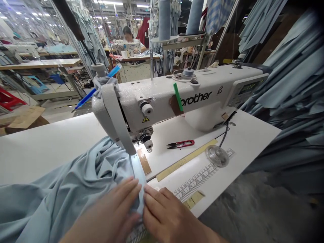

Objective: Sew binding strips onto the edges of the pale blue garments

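Observation:
Light blue fabric (83,182) lies bunched on the white sewing table, and its flat folded edge runs under the needle area of a white sewing machine (162,101). On top of the cloth, just left of that edge, rests my left hand (113,209), slightly blurred, its fingers extended. My right hand (164,212) is at the right side of the same edge, fingers bent and pressed together on the cloth near the table's front. The fingertips of both hands are close together, with the fabric strip between them.
Red-handled thread snips (181,144) lie right of the needle. A clear round disc (217,156) sits on the ruler tape (197,182) near the front edge. Blue garments (291,84) hang at the right. A person (129,35) sits at another machine behind.

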Available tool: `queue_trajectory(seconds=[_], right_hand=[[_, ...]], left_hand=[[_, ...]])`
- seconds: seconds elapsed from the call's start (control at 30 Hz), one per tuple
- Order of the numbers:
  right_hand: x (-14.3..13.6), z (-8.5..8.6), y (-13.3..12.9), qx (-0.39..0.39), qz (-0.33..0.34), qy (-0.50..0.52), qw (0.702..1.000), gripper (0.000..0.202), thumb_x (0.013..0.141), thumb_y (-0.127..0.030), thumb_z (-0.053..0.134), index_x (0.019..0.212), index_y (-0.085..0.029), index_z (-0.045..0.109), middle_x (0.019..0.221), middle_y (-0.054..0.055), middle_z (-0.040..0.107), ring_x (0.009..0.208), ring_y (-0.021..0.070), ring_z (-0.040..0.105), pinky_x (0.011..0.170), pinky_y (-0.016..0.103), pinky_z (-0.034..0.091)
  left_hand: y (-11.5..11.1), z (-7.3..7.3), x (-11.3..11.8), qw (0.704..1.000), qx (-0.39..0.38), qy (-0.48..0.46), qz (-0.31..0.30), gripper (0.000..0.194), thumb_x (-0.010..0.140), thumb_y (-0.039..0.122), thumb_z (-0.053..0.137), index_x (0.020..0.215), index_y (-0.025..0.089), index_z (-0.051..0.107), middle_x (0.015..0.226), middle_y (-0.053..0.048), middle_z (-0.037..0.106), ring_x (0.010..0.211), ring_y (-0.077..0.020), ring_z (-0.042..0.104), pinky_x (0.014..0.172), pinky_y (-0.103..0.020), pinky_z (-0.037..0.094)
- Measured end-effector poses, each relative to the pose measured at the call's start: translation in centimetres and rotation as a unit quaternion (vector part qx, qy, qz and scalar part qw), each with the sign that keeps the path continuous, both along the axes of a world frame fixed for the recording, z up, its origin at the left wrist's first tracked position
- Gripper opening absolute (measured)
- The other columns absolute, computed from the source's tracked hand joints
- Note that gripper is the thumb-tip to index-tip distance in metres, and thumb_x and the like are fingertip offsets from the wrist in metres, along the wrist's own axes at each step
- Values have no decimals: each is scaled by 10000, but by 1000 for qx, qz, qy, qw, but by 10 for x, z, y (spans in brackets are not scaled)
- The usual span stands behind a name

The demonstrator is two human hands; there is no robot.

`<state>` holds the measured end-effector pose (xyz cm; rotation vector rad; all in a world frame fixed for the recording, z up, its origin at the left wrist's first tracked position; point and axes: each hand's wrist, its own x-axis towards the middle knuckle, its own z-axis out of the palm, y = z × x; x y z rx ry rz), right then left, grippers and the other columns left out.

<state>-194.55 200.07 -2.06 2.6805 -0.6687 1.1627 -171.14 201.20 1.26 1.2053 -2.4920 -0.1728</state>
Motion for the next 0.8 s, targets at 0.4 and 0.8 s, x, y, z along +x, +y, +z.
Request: queue_trajectory(seconds=[0.4,0.8], right_hand=[[5,-2,-15,-32,-11,11,999,393,1034,-69,334,874,-78,693,997,162,745,1041,283,694,818,352,551],[12,29,-64,74,71,191,976,177,911,-30,505,831,-127,629,842,78,625,844,235,584,709,331,489]], left_hand=[[2,-42,6,958,-247,-135,-51,531,1004,409,406,1428,109,520,1442,-75,612,1347,-206,564,1255,-307,252],[-35,-49,23,953,-271,-133,-16,441,1016,333,373,1325,119,603,1331,-100,677,1278,-199,618,1247,-291,264]])
